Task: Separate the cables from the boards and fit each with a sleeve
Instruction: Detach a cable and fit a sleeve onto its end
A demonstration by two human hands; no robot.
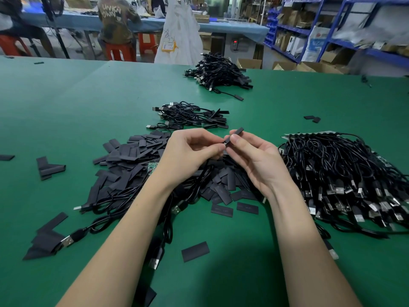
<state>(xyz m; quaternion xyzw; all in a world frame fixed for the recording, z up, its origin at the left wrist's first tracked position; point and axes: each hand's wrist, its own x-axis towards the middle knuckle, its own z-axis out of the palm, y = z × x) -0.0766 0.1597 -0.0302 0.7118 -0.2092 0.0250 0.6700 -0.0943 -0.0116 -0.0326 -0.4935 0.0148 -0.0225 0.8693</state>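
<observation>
Both hands meet above a heap of flat black sleeves (135, 151) on the green table (66, 103). My right hand (254, 156) pinches one black sleeve (237, 132) between thumb and fingers, its far end pointing up and away. My left hand (190, 149) pinches the end of a black cable (194, 180) at the sleeve's near opening; the cable hangs down under my left wrist. A small green board (152, 166) peeks out of the sleeve heap by my left wrist. A large bundle of USB cables on boards (345, 176) lies to the right.
Two piles of sleeved cables lie beyond my hands, one near (190, 116) and one far (219, 73). Loose USB cables (106, 202) and stray sleeves (195, 251) lie at the front. People sit at a blue bench (88, 21) behind; shelving (332, 29) stands at the right.
</observation>
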